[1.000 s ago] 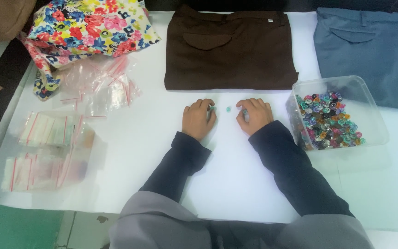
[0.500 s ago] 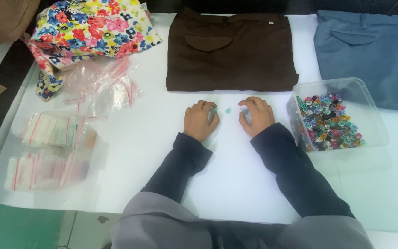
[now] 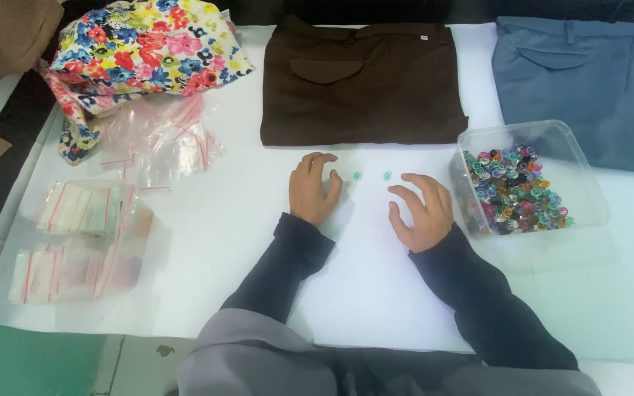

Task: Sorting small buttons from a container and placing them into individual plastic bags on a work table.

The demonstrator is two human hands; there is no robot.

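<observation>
White table sheet (image 3: 207, 242), brown trousers (image 3: 361, 81) far centre, clear tub (image 3: 581, 198) of coloured buttons right. Left hand (image 3: 313, 189) and right hand (image 3: 423, 213) rest palm-down, fingers loosely spread, holding nothing. Since half a second ago they have drawn apart, uncovering two teal buttons (image 3: 372, 176) lying between them: released, not gripped. Bags (image 3: 75, 242) at left untouched.

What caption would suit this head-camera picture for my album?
Left hand and right hand rest beside two small teal beads, near a clear tub of beads.
</observation>
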